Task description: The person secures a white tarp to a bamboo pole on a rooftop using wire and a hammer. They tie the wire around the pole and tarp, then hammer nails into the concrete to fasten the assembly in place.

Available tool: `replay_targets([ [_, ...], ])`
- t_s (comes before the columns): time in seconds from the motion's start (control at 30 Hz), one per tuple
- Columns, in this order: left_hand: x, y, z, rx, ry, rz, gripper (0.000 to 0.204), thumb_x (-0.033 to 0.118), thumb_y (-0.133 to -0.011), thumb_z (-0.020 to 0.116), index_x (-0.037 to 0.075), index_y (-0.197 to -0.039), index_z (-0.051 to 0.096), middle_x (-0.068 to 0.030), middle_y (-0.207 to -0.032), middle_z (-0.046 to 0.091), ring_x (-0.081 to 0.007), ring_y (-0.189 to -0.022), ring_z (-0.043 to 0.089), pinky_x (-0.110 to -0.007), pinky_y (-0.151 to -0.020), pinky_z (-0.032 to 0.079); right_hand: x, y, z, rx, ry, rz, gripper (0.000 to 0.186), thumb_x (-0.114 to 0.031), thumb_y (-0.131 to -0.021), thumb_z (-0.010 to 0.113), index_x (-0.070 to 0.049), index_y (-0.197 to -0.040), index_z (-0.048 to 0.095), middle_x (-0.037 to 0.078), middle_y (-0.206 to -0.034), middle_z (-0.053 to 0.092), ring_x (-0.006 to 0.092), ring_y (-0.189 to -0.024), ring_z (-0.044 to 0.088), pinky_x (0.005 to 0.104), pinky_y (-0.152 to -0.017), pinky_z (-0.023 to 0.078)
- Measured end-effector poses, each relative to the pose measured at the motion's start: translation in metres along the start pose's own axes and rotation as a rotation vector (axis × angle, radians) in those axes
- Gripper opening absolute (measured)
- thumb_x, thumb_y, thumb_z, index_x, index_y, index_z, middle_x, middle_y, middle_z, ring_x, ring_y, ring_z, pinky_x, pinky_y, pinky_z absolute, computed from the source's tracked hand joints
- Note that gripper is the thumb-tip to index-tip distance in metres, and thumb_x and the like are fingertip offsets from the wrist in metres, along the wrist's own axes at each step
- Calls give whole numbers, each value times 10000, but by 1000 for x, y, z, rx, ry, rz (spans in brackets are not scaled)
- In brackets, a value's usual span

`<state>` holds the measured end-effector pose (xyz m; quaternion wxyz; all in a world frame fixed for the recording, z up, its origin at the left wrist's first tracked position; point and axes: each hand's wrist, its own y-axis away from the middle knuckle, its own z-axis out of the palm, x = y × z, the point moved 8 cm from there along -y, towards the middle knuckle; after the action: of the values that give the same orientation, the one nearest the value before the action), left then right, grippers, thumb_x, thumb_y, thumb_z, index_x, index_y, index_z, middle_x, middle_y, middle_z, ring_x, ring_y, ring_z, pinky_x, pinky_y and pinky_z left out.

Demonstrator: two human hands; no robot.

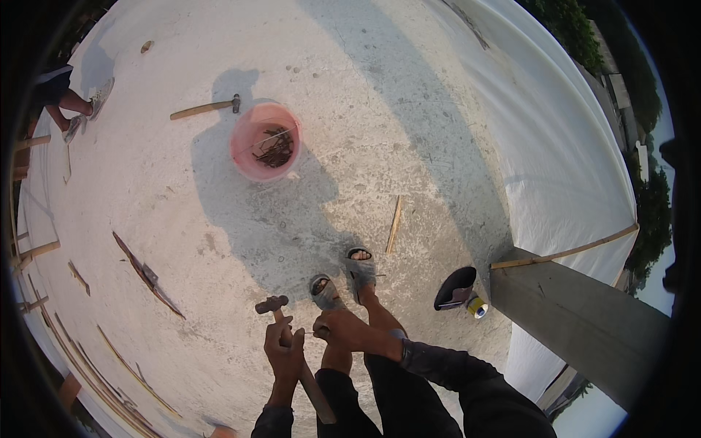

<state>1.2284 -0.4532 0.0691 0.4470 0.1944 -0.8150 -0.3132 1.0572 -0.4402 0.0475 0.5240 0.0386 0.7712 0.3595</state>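
My left hand (283, 350) is closed round the upper wooden handle of a hammer (273, 304), held head up, with its handle running down past my wrist. My right hand (337, 328) is just to the right, fingers pinched on a thin nail (310, 333) that reaches across to my left hand. Below both hands are my legs and sandalled feet (359, 270). Ahead on the pale concrete stands a pink bucket (248, 146) with a pile of dark pieces, perhaps nails, inside. A second hammer (201, 109) lies beside it.
At right are a concrete pillar (577, 332), white sheeting (562, 175), a dark bag-like item (454, 288) and a can (478, 306). A thin stick (394, 223) lies ahead. Wood strips (135, 372) lie at left. Another person's legs (73, 106) show at upper left.
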Motion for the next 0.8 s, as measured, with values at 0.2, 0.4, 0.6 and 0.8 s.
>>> replay_targets([
  [0.2,97,16,138,-337,0,202,426,-83,-857,616,-5,-1276,608,-100,-987,641,-130,-808,629,-268,-683,544,65,91,-87,160,-15,67,233,-228,-972,637,1,-979,683,164,-936,675,352,-946,693,473,-820,535],
  [0.4,171,57,286,-632,-225,310,428,-76,-874,615,-12,-1295,590,-126,-1083,665,-161,-954,689,-287,-749,566,151,188,-174,394,-431,111,314,-291,-1008,606,13,-977,677,201,-884,677,363,-864,690,473,-774,519],
  [0.6,206,73,439,-809,-392,394,395,-28,-896,637,31,-1285,613,-132,-1070,710,-176,-1006,699,-318,-852,558,258,257,-236,716,-491,176,300,-281,-996,628,9,-959,695,198,-774,663,350,-756,650,455,-700,502],
  [0.8,192,15,581,-1032,-361,530,356,-10,-914,608,47,-1265,626,-149,-1085,704,-195,-1003,684,-336,-850,545,405,230,-271,846,-654,115,358,-307,-1036,619,32,-930,666,69,-678,612,155,-607,578,345,-580,463],
])
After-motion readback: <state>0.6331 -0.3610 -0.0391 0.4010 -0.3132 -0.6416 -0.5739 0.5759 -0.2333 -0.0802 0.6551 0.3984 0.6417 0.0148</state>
